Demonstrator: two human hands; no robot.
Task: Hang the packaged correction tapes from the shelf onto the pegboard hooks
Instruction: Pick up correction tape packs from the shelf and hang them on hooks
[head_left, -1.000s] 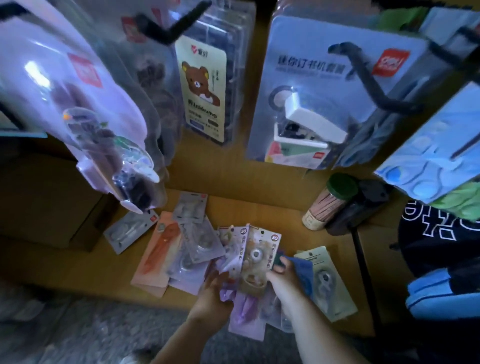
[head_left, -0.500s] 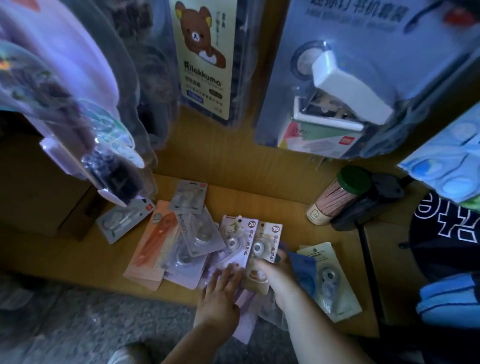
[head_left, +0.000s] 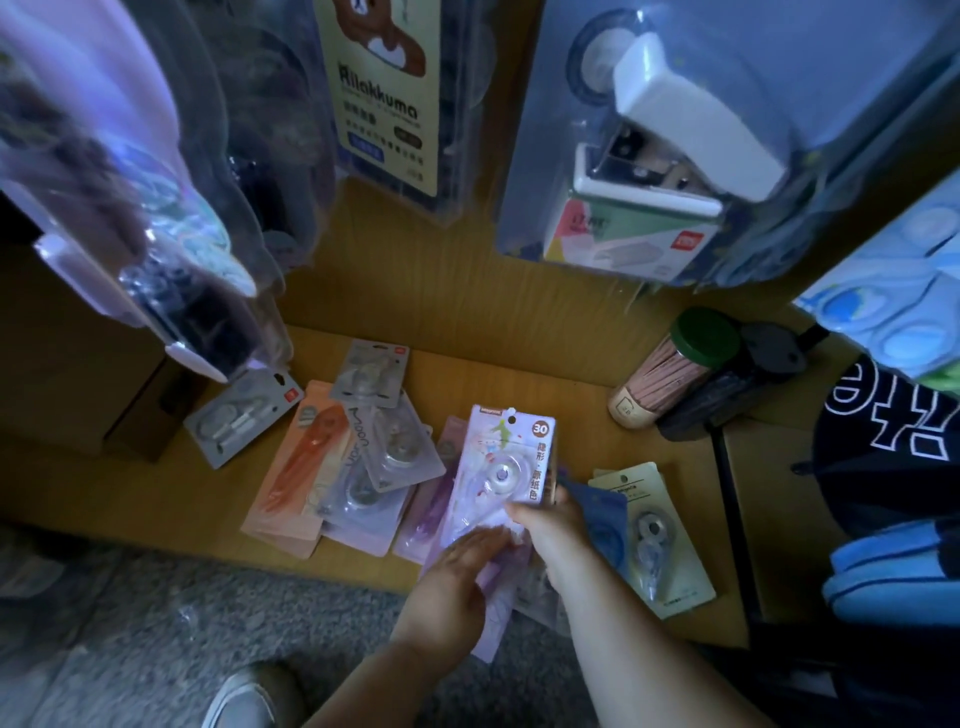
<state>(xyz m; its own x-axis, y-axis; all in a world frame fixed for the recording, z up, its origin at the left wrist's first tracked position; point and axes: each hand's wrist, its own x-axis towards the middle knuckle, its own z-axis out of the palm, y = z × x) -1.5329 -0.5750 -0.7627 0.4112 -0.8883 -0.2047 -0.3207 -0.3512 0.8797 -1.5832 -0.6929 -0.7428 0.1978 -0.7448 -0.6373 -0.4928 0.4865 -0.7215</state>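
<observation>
Several packaged correction tapes lie spread on a low wooden shelf (head_left: 171, 499). A lilac pack marked 30 (head_left: 506, 470) stands raised above the pile, with at least one more pack stacked behind it. My right hand (head_left: 553, 525) grips this stack at its lower right edge. My left hand (head_left: 457, 577) lies with fairly straight fingers on the stack's lower end. An orange pack (head_left: 304, 465), grey packs (head_left: 244, 415) and a pale green pack (head_left: 657, 535) lie flat around them.
Blister packs hang close overhead: a stapler pack (head_left: 691, 135), a bear-print pack (head_left: 384, 93), purple packs (head_left: 104, 171) at left. A green-lidded jar of sticks (head_left: 675, 369) stands at the shelf's right. A dark bag (head_left: 893, 441) is at far right, grey carpet (head_left: 130, 623) below.
The two fanned packs came together into one stack, lifted a little off the pile. My left hand moved right onto the stack's lower end. The camera dropped closer to the shelf.
</observation>
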